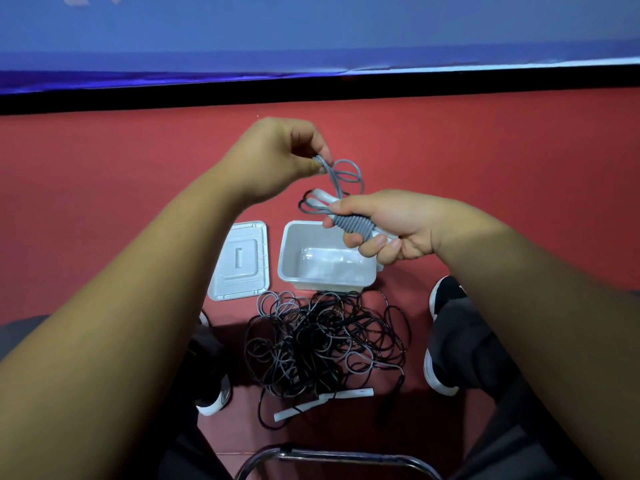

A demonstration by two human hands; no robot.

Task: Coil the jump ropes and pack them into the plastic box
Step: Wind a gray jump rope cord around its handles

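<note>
Translucent plastic lid (239, 261) is lying off on the red floor (485, 150), just left of the plastic box (284, 251), which is sitting open with nothing in it. Left hand (277, 157) is hovering up beyond the lid, its grip pinching the loose end loops of the grey jump rope (351, 226). Those loops are running down-right into the wound bundle, whose long axis is lying roughly left-right, dipping toward the right. Right hand (388, 226) is clamping its grip round that bundle and its pale handles, directly over the box's far right corner, so this hand is the nearer one. Judging by that, the drop is going to be nearly straight down once the tail is tucked. Other ropes (322, 344), black and grey, are lying tangled on the floor just on the near side of the box, white handles (349, 393) poking out toward the person. Task is looking early: one rope nearly coiled, none packed.
</note>
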